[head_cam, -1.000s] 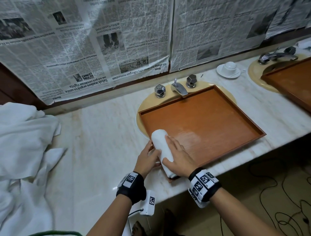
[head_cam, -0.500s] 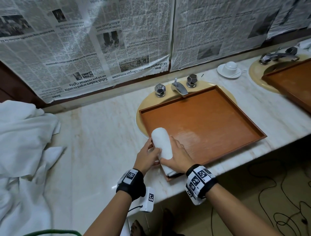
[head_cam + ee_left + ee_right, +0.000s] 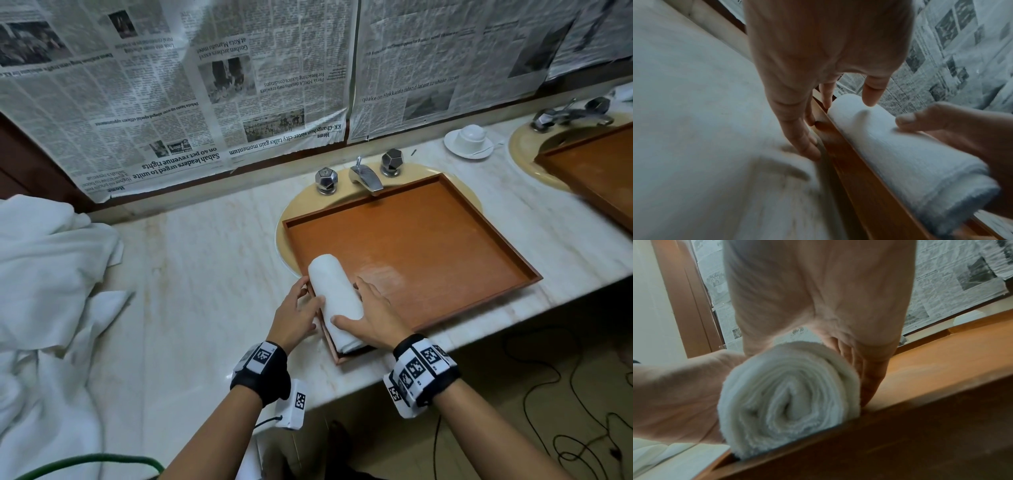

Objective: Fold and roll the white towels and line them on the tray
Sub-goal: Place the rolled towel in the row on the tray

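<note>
The rolled white terry towel (image 3: 337,301) lies inside the shallow reddish-brown wooden tray (image 3: 445,236), tight along its left wall at the near left corner, its spiral end facing the near rim. Against half a second ago it lies in nearly the same spot, but the right hand (image 3: 375,317) has slid off the top of the roll and now lies flatter on its right flank, thumb across the near end and straight fingers (image 3: 869,382) reaching down to the tray floor; it presses the roll rather than clasping it. The left hand (image 3: 298,313) stays at the roll's nine o'clock side, outside the tray wall, thumb (image 3: 872,92) resting on the top of the roll and the relaxed fingers (image 3: 803,141) touching the pale marble surface (image 3: 191,291) beside the rim. Both wrists wear black bands with printed markers. At nine o'clock on the surface, well apart, sits a heap of loose white towels (image 3: 44,274). At twelve o'clock beyond the tray stands a chrome faucet (image 3: 364,176).
</note>
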### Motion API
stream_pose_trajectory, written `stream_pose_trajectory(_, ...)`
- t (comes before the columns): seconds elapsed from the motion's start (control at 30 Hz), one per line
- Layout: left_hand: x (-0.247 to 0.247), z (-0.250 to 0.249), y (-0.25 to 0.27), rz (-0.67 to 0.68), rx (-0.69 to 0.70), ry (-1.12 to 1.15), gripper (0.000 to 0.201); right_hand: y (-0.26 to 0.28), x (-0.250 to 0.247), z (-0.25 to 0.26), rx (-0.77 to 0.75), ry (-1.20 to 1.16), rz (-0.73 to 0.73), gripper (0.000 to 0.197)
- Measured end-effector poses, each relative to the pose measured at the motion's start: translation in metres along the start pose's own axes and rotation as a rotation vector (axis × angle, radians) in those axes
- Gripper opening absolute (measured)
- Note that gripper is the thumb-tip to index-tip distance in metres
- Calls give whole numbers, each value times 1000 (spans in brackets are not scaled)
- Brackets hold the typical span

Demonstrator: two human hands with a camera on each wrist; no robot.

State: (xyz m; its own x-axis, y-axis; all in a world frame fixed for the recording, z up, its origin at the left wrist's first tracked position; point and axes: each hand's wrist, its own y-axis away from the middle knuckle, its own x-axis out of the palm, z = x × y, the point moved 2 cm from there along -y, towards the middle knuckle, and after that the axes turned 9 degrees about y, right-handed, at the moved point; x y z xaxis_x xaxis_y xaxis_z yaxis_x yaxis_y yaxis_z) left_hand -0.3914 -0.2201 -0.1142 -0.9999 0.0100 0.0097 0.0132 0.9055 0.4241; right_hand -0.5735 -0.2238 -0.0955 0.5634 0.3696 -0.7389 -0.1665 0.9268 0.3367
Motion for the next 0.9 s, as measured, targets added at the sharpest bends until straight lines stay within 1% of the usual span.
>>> stream_pose_trajectory(0.1, 3, -2, 3, -6, 13, 21, 45, 2, 0, -1, -37, -35, -4, 86)
stream_pose_trajectory(0.17, 6, -2, 4, -6, -4, 71, 48, 5, 0, 0, -58, -44, -11, 83)
stream_pose_trajectory(0.3, 7, -2, 4, -16, -30, 116, 53, 8, 1, 3, -80, 19, -69, 85)
stream_pose_trajectory(0.4, 6, 0, 2, -19, -46, 140, 54, 7, 2, 7, -93, 89, -61, 87)
stream_pose_trajectory(0.47, 7, -1, 2, -14, -37, 131, 49, 8, 3, 9, -101, 151, -69, 85)
stream_pose_trajectory(0.53, 8, -3, 3, -14, -6, 117, 39, 8, 3, 11, -106, 189, -82, 83)
stream_pose_trajectory(0.67, 7, -3, 2, 7, 4, 105, 45, 8, 4, 14, -97, 202, -75, 84)
stream_pose_trajectory(0.8, 8, -3, 1, 57, 2, 108, 31, 10, 5, 17, -98, 214, -77, 83)
stream_pose_trajectory(0.9, 10, -4, 1, 62, 7, 95, 27, 11, 5, 18, -96, 239, -100, 81)
